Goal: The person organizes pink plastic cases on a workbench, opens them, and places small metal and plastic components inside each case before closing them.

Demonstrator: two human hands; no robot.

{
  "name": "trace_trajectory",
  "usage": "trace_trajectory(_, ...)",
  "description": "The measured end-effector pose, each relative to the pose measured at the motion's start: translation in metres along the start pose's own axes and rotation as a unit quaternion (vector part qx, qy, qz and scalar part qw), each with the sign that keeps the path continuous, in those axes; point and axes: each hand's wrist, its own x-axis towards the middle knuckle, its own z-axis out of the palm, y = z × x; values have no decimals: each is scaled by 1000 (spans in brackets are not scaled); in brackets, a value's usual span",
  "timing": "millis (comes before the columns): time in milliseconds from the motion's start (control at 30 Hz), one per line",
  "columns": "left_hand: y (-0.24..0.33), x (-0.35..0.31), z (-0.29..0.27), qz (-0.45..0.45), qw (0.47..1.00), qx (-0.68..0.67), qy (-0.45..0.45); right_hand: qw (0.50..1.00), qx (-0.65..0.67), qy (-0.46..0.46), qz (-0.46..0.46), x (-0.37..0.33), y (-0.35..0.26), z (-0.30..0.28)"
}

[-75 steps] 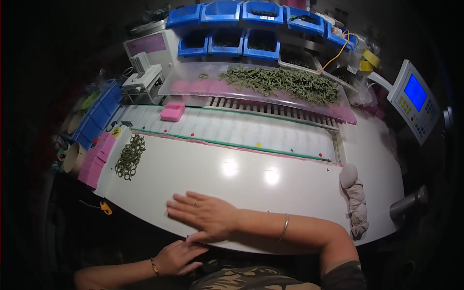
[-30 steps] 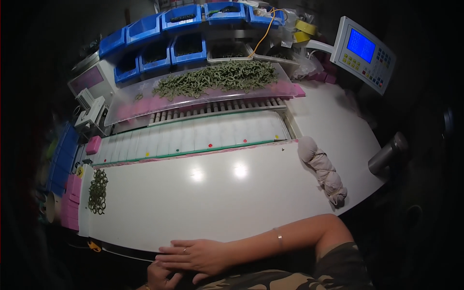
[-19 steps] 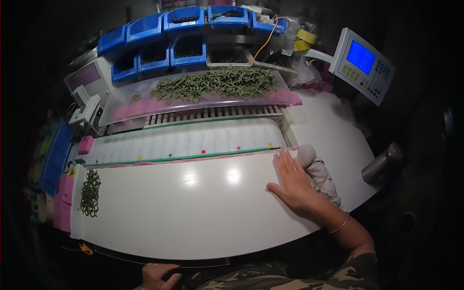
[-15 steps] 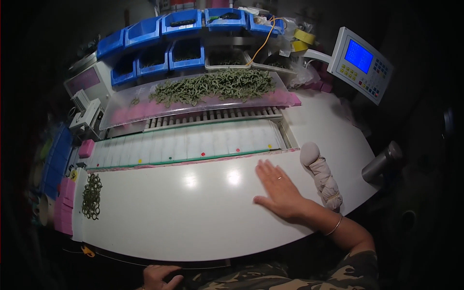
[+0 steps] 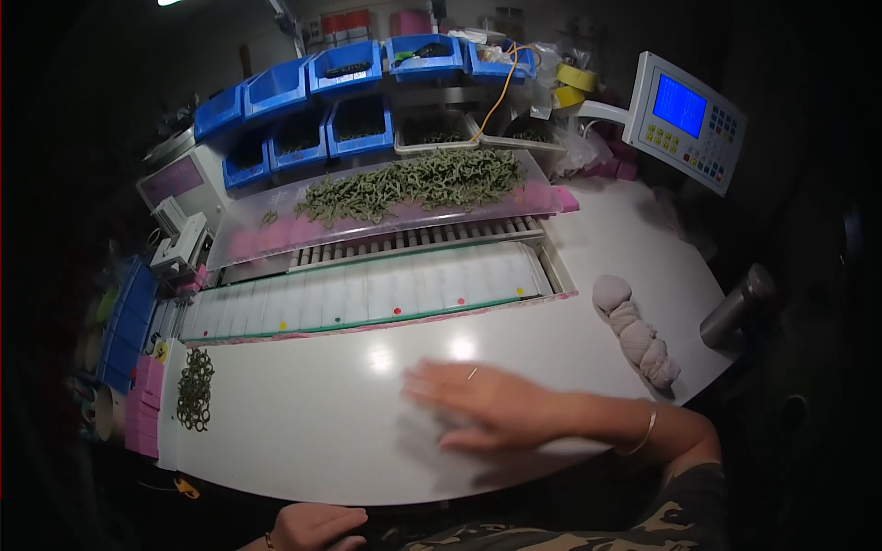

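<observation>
Above the middle of the white tabletop point(image 5: 303, 413), my right hand point(image 5: 487, 404) is stretched out, palm down, with nothing in it. Its fingertips point left and are blurred; a shadow lies beneath. A ring and a bangle show on that hand and wrist. My left hand point(image 5: 317, 526) is at the table's front edge, low in the picture, fingers extended and holding nothing visible. Far off at the table's left end lies a cluster of small dark green rings point(image 5: 194, 390).
Behind the tabletop runs a white segmented strip point(image 5: 367, 289) with coloured dots. Beyond it, a clear tray point(image 5: 248, 241) bears a heap of green twisted pieces point(image 5: 413, 188). Blue bins point(image 5: 344, 69) line the back. At right are a knotted cloth roll point(image 5: 638, 340), a metal cylinder point(image 5: 735, 308) and a control panel point(image 5: 684, 124).
My right hand has swept left and toward me across the tabletop, its fingers turning from pointing away to pointing left. My left hand has shifted slightly right. The whole view has tilted a little.
</observation>
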Motion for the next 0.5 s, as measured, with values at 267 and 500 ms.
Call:
trace_trajectory(267,-53,129,-16,85,993,74,42,869,-117,131,462,-126,154,-127)
trace_trajectory(500,-134,259,32,33,983,172,60,784,57,210,582,-172,259,-134)
